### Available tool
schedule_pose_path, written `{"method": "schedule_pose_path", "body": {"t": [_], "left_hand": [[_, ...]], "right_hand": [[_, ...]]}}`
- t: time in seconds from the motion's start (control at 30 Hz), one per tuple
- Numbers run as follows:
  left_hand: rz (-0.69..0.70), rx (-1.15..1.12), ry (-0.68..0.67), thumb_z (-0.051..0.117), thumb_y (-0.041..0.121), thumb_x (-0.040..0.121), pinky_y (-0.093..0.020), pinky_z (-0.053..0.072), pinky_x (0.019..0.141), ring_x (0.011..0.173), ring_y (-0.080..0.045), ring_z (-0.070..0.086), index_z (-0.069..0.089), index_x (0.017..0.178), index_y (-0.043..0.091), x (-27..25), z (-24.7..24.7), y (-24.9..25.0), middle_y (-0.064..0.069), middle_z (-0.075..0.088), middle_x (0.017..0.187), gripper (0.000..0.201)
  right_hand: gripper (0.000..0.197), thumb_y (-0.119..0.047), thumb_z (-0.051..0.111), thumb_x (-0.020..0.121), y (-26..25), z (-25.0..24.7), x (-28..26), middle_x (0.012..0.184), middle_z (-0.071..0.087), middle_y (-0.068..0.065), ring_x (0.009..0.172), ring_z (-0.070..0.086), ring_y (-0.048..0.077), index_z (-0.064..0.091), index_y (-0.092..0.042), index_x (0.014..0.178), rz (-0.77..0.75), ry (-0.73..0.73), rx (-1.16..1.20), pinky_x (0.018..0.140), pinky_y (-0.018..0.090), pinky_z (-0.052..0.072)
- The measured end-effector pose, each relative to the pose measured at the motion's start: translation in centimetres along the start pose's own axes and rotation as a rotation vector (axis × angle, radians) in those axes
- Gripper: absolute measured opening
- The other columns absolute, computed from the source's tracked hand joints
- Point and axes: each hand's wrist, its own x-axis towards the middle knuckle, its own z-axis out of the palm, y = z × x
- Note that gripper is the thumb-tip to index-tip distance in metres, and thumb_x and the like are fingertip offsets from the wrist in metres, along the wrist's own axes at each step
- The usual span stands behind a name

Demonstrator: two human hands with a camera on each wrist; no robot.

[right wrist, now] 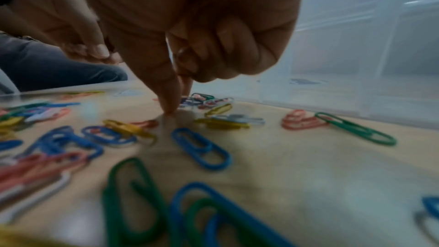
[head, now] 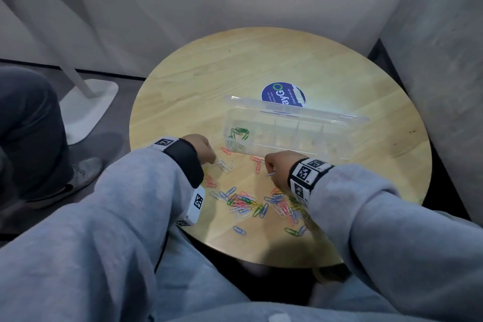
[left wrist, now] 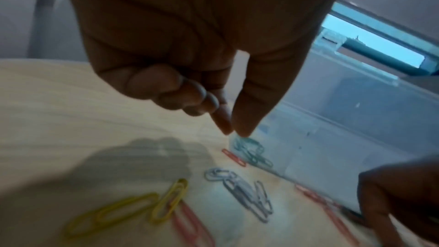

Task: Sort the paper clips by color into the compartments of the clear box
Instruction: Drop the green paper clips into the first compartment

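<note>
Clips lie mostly unsorted; my left hand pinches nothing, my right hand holds a white clip, box next.

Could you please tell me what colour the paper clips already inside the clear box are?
Green: the paper clips lie in the leftmost compartment of the clear box, best seen in the head view.
</note>
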Motion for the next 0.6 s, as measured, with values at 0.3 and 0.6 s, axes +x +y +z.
{"method": "schedule_pose_path", "body": {"t": [0.3,0.6], "left_hand": [[-0.008,0.047,-0.004,0.068,0.008,0.077,-0.03,0.052,0.084,0.096,-0.026,0.062,0.059,0.104,0.017,1.0,1.7,1.0,-0.007,0.062,0.107,0.029],[0.054,0.098,-0.064,0.064,0.008,0.082,-0.025,0.051,0.065,0.082,-0.022,0.054,0.054,0.076,0.018,1.4,2.6,1.5,-0.003,0.056,0.086,0.016]], "right_hand": [[0.011,-0.023,0.055,0.088,0.9,0.4,0.3,0.085,0.057,-0.004,0.08,0.053,0.016,0.064,-0.019,0.091,0.025,0.066,0.2,0.066,0.024,0.042],[0.007,-0.021,0.062,0.085,2.2,0.1,-0.2,0.063,0.048,-0.011,0.06,0.047,0.009,0.068,-0.017,0.083,0.035,0.089,0.443,0.054,0.02,0.038]]}}
